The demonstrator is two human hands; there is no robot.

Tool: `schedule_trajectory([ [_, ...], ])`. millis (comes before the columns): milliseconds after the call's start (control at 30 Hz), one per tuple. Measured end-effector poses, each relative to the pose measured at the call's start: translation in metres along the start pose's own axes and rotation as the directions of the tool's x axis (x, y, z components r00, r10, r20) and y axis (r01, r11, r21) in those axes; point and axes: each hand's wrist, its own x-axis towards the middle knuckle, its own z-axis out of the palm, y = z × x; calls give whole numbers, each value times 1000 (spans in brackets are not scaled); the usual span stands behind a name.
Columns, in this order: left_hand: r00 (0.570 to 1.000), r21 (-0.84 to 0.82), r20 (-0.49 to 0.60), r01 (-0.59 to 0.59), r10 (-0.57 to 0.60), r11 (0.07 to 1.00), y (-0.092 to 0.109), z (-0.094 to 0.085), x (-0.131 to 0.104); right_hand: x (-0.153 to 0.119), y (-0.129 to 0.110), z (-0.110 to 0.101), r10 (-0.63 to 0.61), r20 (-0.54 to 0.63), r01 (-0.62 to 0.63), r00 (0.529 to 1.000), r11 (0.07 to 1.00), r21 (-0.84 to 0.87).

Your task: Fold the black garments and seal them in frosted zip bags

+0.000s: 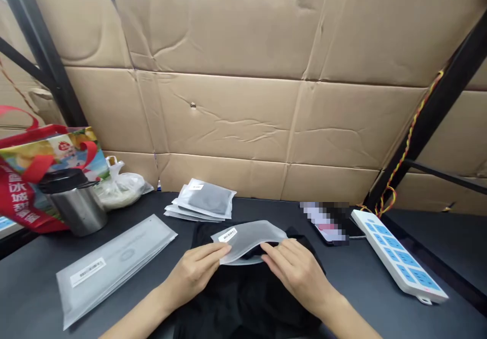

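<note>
A frosted plastic bag with a barcode label lies over black cloth in front of me, its mouth bulging apart toward me. My left hand pinches the bag's left corner between thumb and fingers. At the right side of the mouth, my right hand is closed, with its fingertips at the opening and partly inside. Dark material shows within the bag; whether the right fingers grip it or the bag's edge is hard to see.
Left lies a stack of long frosted bags; smaller filled bags are piled behind. A steel cup, red shopping bag and clear plastic bag stand far left. Right are a phone and power strip. Cardboard walls the back.
</note>
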Motion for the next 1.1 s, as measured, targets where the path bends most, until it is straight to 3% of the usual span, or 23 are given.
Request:
schedule_trajectory([
  [267,999,18,2,-37,37,999,1,-3,2,0,-12,10,10,13,-7,1000,983,-181],
  [400,995,56,93,-46,41,997,9,-6,5,-2,-17,22,42,66,-22,997,958,-284],
  [500,966,180,252,12,-58,984,29,-3,10,0,-21,30,34,52,-21,998,971,-239],
  [600,928,282,343,45,-144,958,44,10,12,2,-24,34,-15,-6,14,1000,988,-156],
  [767,906,239,350,160,-239,958,32,29,7,-1,-23,22,-167,-52,170,985,983,65],
  [867,921,181,316,176,-227,967,21,21,11,-4,-20,8,-291,-132,307,947,944,122],
  [933,942,215,286,116,-177,970,17,9,20,-4,-19,0,-357,-149,376,922,918,127],
  [1100,976,399,216,-82,-7,913,9,-16,37,1,-26,-6,-375,-141,389,916,918,84],
])
